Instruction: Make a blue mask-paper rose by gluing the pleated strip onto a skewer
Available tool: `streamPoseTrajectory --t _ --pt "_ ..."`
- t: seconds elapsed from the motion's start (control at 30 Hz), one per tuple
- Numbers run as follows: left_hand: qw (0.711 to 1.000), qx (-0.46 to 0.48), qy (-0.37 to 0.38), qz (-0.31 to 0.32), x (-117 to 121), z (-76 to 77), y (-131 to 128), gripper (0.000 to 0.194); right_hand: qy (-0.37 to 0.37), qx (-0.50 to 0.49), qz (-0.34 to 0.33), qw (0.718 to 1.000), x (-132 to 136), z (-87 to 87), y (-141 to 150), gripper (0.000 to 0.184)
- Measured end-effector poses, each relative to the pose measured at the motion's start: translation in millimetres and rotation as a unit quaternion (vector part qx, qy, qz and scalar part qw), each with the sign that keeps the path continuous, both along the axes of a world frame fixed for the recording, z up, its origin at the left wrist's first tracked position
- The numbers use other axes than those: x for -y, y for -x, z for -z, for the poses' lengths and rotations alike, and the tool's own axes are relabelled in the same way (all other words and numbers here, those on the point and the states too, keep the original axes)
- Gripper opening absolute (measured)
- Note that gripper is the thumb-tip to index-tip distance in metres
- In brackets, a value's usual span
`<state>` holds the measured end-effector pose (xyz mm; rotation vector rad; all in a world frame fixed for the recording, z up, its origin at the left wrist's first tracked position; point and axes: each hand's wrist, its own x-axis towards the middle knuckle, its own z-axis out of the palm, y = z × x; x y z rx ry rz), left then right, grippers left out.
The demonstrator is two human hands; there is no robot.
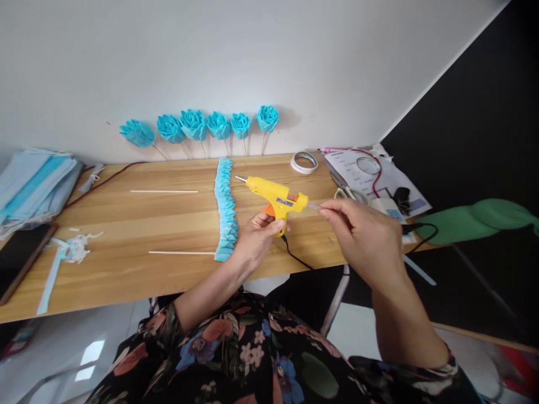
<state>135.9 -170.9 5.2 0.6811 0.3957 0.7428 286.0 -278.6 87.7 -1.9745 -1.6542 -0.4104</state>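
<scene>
My left hand (257,235) grips the handle of a yellow glue gun (273,194) with an orange trigger, its nozzle pointing left and up over the table. My right hand (362,233) pinches the clear glue stick (314,206) that sticks out of the gun's back end. A black cord (297,258) runs down from the gun's handle. Just left of the gun lies a strip of folded blue petals (225,210) on the wooden table (126,269).
Several blue paper roses (193,124) on sticks lean against the white wall. Two thin sticks (164,191) lie on the table. A stack of blue face masks (33,185) sits far left, white scraps (76,247) nearby. A tape roll (304,162), scissors (347,192) and papers (370,174) lie right.
</scene>
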Motion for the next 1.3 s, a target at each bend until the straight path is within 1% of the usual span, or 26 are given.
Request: streamPoseTrajectory --t 0.13,0.23,0.3,0.33,0.4,0.43,0.47,0.53,0.6,0.63,0.7,0.77,0.9,0.97,1.03,1.1,1.17,1.23,1.3 --pt "0.999 -0.002 0.031 -0.005 2 4.7 -4 0.05 -0.002 -0.031 0.001 1.0 -6 12.1 -2 0.021" --pt "0.997 -0.012 0.064 -0.033 2 8.2 -7 0.051 -0.06 0.004 -0.005 0.998 -1 17.8 5 0.021" --pt "0.995 -0.018 0.086 -0.051 2 9.3 -8 0.047 -0.098 0.016 -0.007 0.995 7 24.1 15 0.022" --pt "0.993 -0.018 0.098 -0.058 2 9.4 -8 0.043 -0.103 0.004 -0.011 0.995 10 29.1 20 0.021" --pt "0.991 -0.012 0.12 -0.065 3 8.8 -8 0.037 -0.057 -0.055 -0.042 0.996 14 42.5 29 0.019" --pt "0.99 -0.007 0.127 -0.066 5 8.5 -8 0.036 -0.023 -0.095 -0.049 0.994 13 50.2 33 0.02" --pt "0.989 -0.004 0.13 -0.064 6 8.3 -8 0.036 0.009 -0.135 -0.05 0.99 11 57.9 36 0.025" --pt "0.99 -0.005 0.13 -0.053 11 8.6 -9 0.038 0.047 -0.202 -0.032 0.978 5 70.9 42 0.045" --pt "0.991 -0.014 0.126 -0.04 16 9.7 -11 0.04 0.061 -0.237 -0.009 0.97 0 78.6 47 0.064" --pt "0.991 -0.017 0.125 -0.035 18 10.2 -11 0.041 0.066 -0.243 0.002 0.968 -2 80.4 50 0.07" --pt "0.992 -0.02 0.121 -0.027 23 10.1 -12 0.04 0.07 -0.244 0.021 0.967 -4 81.4 55 0.075" --pt "0.993 -0.016 0.113 -0.02 27 7.9 -11 0.041 0.061 -0.241 0.038 0.968 -3 80.7 61 0.072" --pt "0.996 -0.008 0.082 -0.015 32 1.9 -11 0.048 0.024 -0.258 0.07 0.963 1 81.0 66 0.06" --pt "0.997 -0.008 0.072 -0.013 32 2.2 -11 0.05 0.013 -0.286 0.075 0.955 2 82.5 65 0.057" --pt "0.998 -0.004 0.056 0.008 31 5.8 -10 0.05 0.006 -0.329 0.073 0.942 2 84.4 64 0.057" --pt "0.999 -0.001 0.025 0.044 27 10.9 -2 0.049 0.005 -0.39 0.051 0.919 -1 86.9 62 0.053" --pt "0.997 -0.013 -0.008 0.079 22 14.2 16 0.051 0.001 -0.46 0.015 0.888 -5 90.4 59 0.041" --pt "0.993 -0.046 -0.039 0.104 16 12.8 46 0.056 -0.007 -0.514 -0.006 0.858 -10 94.6 57 0.031" --pt "0.982 -0.09 -0.095 0.135 10 7.2 85 0.056 -0.027 -0.541 0.007 0.841 -14 98.1 55 0.031"
